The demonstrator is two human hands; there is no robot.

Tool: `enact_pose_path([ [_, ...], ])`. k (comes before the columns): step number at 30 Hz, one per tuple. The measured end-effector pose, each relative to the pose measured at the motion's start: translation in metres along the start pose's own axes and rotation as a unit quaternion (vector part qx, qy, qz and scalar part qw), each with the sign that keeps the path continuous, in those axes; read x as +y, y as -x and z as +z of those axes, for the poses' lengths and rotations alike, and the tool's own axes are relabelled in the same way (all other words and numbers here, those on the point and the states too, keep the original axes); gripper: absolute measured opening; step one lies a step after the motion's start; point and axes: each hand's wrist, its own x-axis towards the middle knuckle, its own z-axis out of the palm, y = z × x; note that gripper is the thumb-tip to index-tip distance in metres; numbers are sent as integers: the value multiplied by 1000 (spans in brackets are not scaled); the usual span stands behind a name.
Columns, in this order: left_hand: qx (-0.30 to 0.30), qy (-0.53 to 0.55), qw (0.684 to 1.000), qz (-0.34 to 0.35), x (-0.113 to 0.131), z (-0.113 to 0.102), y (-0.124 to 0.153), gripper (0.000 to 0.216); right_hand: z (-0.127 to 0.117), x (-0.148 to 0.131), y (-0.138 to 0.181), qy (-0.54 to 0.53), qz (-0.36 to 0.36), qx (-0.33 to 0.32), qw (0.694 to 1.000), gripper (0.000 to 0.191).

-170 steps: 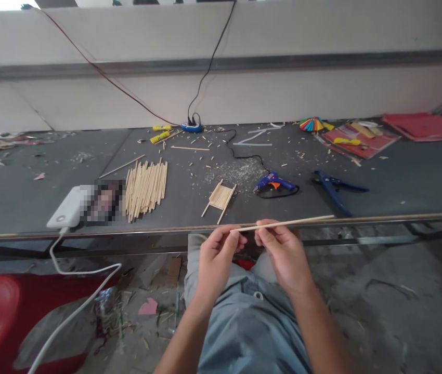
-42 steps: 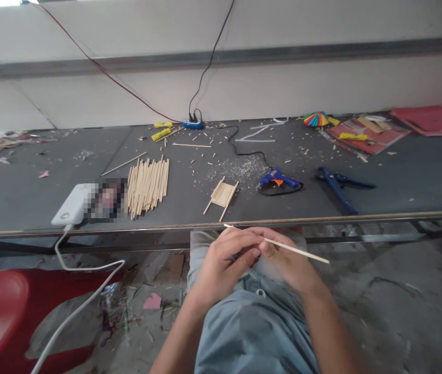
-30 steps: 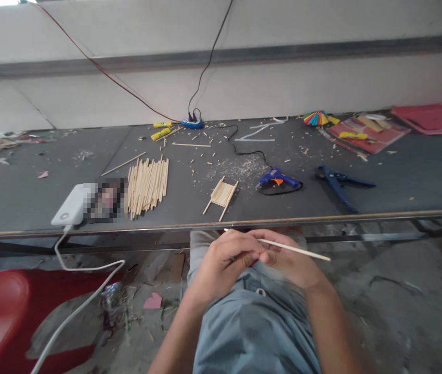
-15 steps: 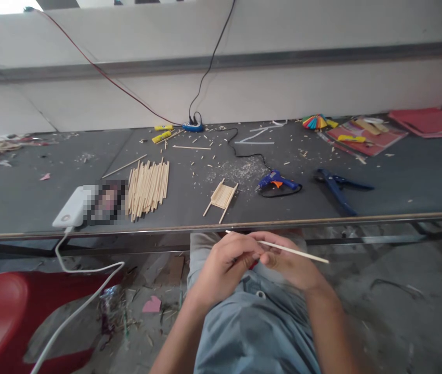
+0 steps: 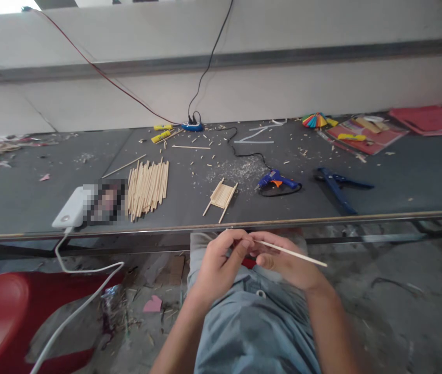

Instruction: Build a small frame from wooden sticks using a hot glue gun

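Here, just below the table edge point(image 5: 127, 231) and over my lap, I hold a wooden stick point(image 5: 297, 255) in both hands. My left hand point(image 5: 217, 265) is closed, thumb and forefinger pinched on the stick near its left end. My right hand point(image 5: 283, 262) is curled around it just beside that pinch. The long free part slants down and away to the right, well off the edge.

As I judge it, I am working the near end of the stick between my fingertips. Any further handling calls for a light, steady pinch, since so thin a piece would likely bend or snap.

The left tip sits very close under the table edge, so there is little room upward. To the right and below the edge the space is open. Beyond the edge lie a small stick frame point(image 5: 221, 195), a bundle of sticks point(image 5: 146, 187), a glue gun point(image 5: 275, 180) and a blue cutter point(image 5: 336, 188), all apart from my hands.
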Motion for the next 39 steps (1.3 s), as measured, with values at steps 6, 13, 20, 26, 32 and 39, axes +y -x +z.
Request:
enact_pose_path([
  [6, 92, 4, 995, -44, -12, -6, 1, 14, -1, 4, 1, 10, 21, 15, 1000, 43],
  [13, 137, -45, 983, -115, -23, -11, -1, 20, -1, 0, 2, 49, 38, 32, 998, 42],
  [20, 183, -101, 968, -140, -43, -8, -6, 30, -4, 0, 3, 42, 44, 40, 997, 44],
  [26, 214, -98, 961, -143, -56, -2, -13, 21, -12, 0, 4, 56, 43, 57, 996, 43],
  [32, 159, -111, 970, -146, -56, 3, -11, 25, -19, -1, 7, 57, 22, 76, 995, 41],
  [39, 130, -108, 974, -153, -56, 3, -15, 25, -27, -2, 9, 39, 34, 101, 993, 42],
])
